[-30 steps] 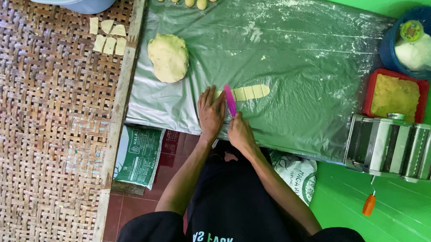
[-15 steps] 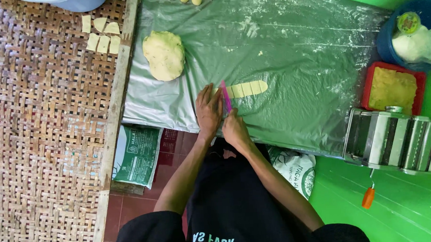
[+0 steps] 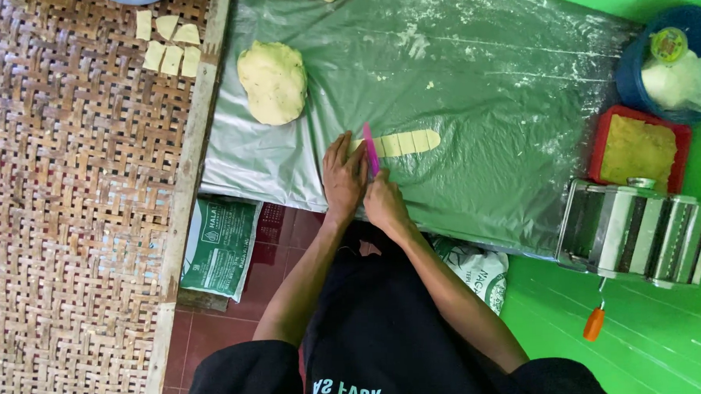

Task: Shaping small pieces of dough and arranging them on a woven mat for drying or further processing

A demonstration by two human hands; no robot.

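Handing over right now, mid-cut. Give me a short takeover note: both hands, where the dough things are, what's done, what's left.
Left hand: flat on the near end of the dough strip.
Right hand: holds the pink cutter across the strip.
Done: strip scored into several pieces; cut squares lie on the woven mat.
Left: the end under the cutter, and the dough lump on the plastic sheet.

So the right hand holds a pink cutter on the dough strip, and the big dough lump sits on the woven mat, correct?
Not quite. The head view shows the dough lump on the plastic sheet, not the woven mat. The right hand does hold the pink cutter on the dough strip.
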